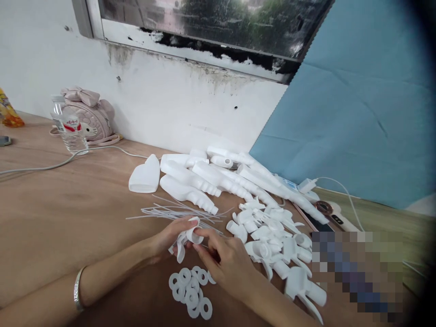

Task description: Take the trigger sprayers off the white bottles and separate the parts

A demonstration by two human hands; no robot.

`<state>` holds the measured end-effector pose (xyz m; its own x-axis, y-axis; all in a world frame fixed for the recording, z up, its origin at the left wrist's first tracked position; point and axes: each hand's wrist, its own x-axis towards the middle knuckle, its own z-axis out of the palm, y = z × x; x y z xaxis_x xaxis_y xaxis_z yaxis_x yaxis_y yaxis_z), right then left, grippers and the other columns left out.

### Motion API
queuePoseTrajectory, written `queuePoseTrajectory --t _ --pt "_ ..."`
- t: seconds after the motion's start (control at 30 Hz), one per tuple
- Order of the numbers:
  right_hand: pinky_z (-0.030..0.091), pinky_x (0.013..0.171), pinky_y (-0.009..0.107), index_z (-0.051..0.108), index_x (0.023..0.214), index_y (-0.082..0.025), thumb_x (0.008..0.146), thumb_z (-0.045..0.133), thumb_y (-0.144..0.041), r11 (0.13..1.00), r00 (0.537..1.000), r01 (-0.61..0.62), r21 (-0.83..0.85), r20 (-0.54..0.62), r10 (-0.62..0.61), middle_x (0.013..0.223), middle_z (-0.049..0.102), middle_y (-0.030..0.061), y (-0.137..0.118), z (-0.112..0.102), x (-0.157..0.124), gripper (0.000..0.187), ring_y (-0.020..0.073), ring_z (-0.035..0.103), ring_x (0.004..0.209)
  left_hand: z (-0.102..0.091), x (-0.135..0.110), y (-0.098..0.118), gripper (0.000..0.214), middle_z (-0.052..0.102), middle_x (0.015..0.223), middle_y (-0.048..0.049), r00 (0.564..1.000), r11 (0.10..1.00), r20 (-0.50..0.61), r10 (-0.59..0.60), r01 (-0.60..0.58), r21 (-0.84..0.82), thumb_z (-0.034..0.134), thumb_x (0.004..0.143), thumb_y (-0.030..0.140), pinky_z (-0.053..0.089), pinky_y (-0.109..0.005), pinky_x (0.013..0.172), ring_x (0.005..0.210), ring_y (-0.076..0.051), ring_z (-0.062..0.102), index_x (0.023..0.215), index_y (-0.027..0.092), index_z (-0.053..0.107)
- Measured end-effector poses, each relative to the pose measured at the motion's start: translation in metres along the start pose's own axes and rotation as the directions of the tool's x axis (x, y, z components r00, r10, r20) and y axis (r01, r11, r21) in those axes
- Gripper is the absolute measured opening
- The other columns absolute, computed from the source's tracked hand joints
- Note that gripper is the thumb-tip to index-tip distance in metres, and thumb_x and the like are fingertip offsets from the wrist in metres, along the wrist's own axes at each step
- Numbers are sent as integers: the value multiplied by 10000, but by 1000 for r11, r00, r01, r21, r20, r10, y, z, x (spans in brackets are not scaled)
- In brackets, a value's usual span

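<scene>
Above the wooden table, my left hand (pixel 175 234) is closed round a white plastic trigger spray head (pixel 182 247). Its round collar (pixel 195 235) faces my right hand (pixel 225 259), whose index finger and thumb grip at that collar's rim. Whether a small part is between those fingertips is hidden. Just below my hands lies a loose pile of flat white ring washers (pixel 191 297). Thin white tubes (pixel 170 212) are spread behind the left hand. To the right of my right hand is a heap of more white spray heads (pixel 265 234).
White bottles (pixel 190 181) lie grouped near the wall, with a wide white piece (pixel 144 175) at their left. Farther left are a water bottle (pixel 70 127), a pink bag (pixel 93 118) and a cable (pixel 64 161). A phone (pixel 315 218) and charger (pixel 307 185) are at right; a blurred patch covers the lower right.
</scene>
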<state>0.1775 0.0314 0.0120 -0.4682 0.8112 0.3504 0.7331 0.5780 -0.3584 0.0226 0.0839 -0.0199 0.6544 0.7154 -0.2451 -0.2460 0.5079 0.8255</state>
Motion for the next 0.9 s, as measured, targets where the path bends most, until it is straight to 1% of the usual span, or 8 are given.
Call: queuePoseTrajectory --t 0.17,0.37,0.47,0.53,0.6,0.7,0.77,0.9 --pt "256 420 228 485 990 -181 878 402 -263 930 974 -216 296 1 226 432 460 -70 -5 7 1 161 97 361 361 4 -3 1 337 463 578 66 974 975 -28 223 -223 5 623 714 454 272 -133 331 419 -49 415 831 195 441" --pt "295 392 194 354 1148 -180 878 401 -349 662 907 -400 634 169 386 430 429 -96 -11 8 4 322 92 385 368 2 -6 5 326 506 727 39 916 907 40 398 -400 129 631 744 368 376 -185 547 598 -77 479 919 213 404" --pt "297 374 175 342 1141 -175 865 412 -365 531 860 -477 700 247 447 415 428 -110 -16 6 5 343 80 358 349 -2 -5 5 288 536 832 -2 859 804 102 501 -506 313 624 757 318 401 -229 637 721 -120 517 907 205 406" --pt "287 362 165 358 1127 -168 856 415 -344 472 832 -522 711 302 465 409 449 -108 -17 5 4 328 75 348 337 -8 -4 6 201 552 927 -39 768 601 182 614 -605 523 592 784 258 403 -271 720 832 -153 527 891 201 432" --pt "273 344 159 380 1118 -162 843 414 -308 423 809 -560 712 360 465 402 470 -105 -15 4 4 313 72 345 319 -15 -4 9 113 574 1009 -63 635 243 365 681 -666 705 552 804 191 371 -316 804 934 -186 515 890 208 482" --pt "256 324 157 425 1102 -157 804 471 -278 325 801 -573 753 430 416 393 499 -94 -6 -1 5 325 69 344 295 -25 -4 15 141 614 1060 -75 488 -248 629 606 -635 732 521 817 150 328 -356 844 1002 -219 492 933 229 539" --pt "237 330 155 486 1036 -146 767 529 -254 167 802 -560 811 482 352 390 506 -80 1 -6 7 294 58 334 300 -28 -5 19 146 624 1074 -81 432 -404 691 579 -585 704 516 829 169 332 -360 849 1036 -223 474 962 220 545" --pt "192 350 163 565 708 -116 693 573 -166 -310 807 -499 809 565 174 352 433 -71 9 -14 12 53 23 259 297 -26 -10 26 134 642 1054 -56 323 -588 758 567 -486 646 441 874 167 343 -339 885 1113 -195 432 884 196 571"
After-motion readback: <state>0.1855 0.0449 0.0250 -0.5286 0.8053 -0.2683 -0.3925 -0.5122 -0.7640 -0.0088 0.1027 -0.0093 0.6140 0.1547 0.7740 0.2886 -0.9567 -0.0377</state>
